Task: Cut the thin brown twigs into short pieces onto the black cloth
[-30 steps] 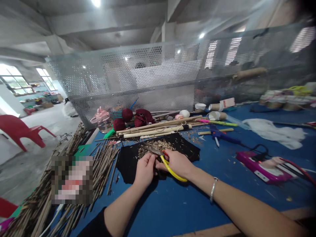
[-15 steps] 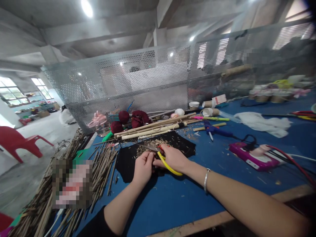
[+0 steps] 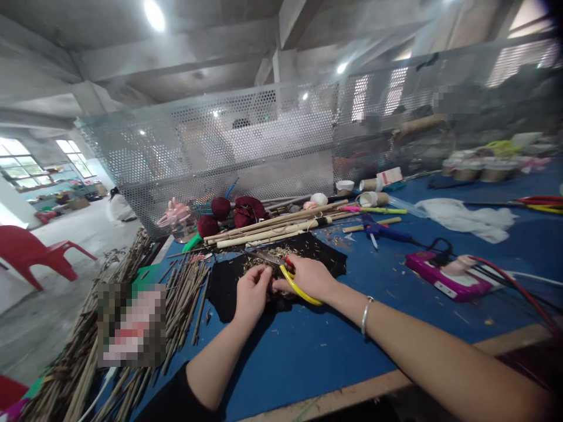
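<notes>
Scissors [image 3: 303,291] with yellow and red handles are gripped in my right hand [image 3: 310,276], their metal blades pointing up and left. My left hand [image 3: 251,293] is closed in a pinch just left of the blades; whatever lies between its fingertips is too small to make out. Both hands are over a black cloth [image 3: 224,287] on the blue table. On the cloth lies a heap of short, pale brown plant clippings [image 3: 288,252], partly hidden by my hands.
Many thin dry stems [image 3: 185,305] lie to the left. Behind the cloth are bamboo sticks [image 3: 272,231] and dark red yarn balls [image 3: 248,211]. To the right are a blue glue gun [image 3: 382,230], a purple power strip [image 3: 444,280] with cables and a white cloth [image 3: 466,218]. A perforated metal screen [image 3: 229,152] stands behind.
My left hand has shifted slightly left, away from the right hand. The scissors remain in my right hand, almost in the same place.
</notes>
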A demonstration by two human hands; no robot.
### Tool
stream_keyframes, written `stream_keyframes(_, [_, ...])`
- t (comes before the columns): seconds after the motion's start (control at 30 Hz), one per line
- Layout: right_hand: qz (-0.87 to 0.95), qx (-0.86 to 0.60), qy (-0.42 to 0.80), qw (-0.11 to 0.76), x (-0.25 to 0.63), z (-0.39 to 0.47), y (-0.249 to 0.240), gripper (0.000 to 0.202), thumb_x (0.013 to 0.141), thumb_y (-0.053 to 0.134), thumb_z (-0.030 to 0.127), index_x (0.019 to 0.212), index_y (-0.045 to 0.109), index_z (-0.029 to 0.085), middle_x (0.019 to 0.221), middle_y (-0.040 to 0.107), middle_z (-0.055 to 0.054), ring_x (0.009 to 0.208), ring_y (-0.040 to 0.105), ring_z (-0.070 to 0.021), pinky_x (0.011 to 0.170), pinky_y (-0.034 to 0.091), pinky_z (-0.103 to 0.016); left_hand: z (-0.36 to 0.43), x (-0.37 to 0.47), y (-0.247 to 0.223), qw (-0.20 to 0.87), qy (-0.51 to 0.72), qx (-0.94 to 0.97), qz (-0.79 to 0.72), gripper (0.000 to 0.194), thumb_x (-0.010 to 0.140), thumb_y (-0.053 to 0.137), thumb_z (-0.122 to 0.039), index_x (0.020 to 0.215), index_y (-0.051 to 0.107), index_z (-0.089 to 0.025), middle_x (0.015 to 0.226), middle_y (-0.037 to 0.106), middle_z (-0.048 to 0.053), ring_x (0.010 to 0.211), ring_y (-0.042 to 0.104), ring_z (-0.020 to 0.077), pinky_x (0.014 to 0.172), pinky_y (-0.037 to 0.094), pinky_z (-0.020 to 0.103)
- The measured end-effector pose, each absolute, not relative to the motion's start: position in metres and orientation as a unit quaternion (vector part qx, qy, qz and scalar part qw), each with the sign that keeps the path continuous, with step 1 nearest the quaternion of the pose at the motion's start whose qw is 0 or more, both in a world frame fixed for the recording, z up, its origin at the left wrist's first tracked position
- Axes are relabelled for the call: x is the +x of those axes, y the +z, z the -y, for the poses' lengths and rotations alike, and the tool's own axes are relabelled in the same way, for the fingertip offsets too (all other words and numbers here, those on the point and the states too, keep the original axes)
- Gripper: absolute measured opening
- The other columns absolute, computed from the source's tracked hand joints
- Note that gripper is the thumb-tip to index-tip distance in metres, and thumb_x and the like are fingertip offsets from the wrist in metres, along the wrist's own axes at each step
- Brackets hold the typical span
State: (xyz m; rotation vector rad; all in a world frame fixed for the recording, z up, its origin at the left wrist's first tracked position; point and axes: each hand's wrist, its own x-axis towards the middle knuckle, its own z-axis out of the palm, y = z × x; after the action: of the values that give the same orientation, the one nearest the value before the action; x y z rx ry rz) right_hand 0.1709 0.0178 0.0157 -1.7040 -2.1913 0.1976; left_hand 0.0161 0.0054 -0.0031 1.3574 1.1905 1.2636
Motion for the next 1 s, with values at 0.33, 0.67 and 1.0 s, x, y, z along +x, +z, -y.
stream_keyframes(0.33, [0.793,-0.571,0.090,0.193,0.168,-0.014,0.014,0.057,0.065,0.052,0.067,0.093,0.048,0.018,0.085,0.061,-0.008,0.077,0.059,-0.0223,0.060,0.035,-0.027,-0.005,0.016,0.002,0.439,0.532,0.535,-0.488,0.032,0.066,0.063,-0.042,0.075,0.062,-0.012,0.055,0.058,-0.001,0.040,0.044,0.0065,0.036,0.035,0.017])
stream_keyframes(0.67, [0.785,-0.564,0.129,0.222,0.168,-0.015,0.014,0.049,0.065,0.059,0.059,0.092,0.050,0.019,0.082,0.061,-0.005,0.075,0.058,-0.0183,0.059,0.034,-0.024,-0.004,0.017,-0.001,0.510,0.520,0.518,-0.448,0.029,0.066,0.063,-0.041,0.073,0.065,-0.013,0.063,0.063,0.000,0.045,0.049,0.0069,0.041,0.040,0.017])
stream_keyframes(1.0, [0.814,-0.520,0.108,0.237,0.167,-0.013,0.014,0.053,0.064,0.061,0.056,0.096,0.047,0.017,0.091,0.057,-0.007,0.082,0.055,-0.0183,0.067,0.037,-0.026,-0.005,0.019,-0.006,0.524,0.538,0.515,-0.414,0.031,0.066,0.063,-0.042,0.068,0.064,-0.011,0.059,0.061,0.002,0.039,0.043,0.0058,0.038,0.037,0.018])
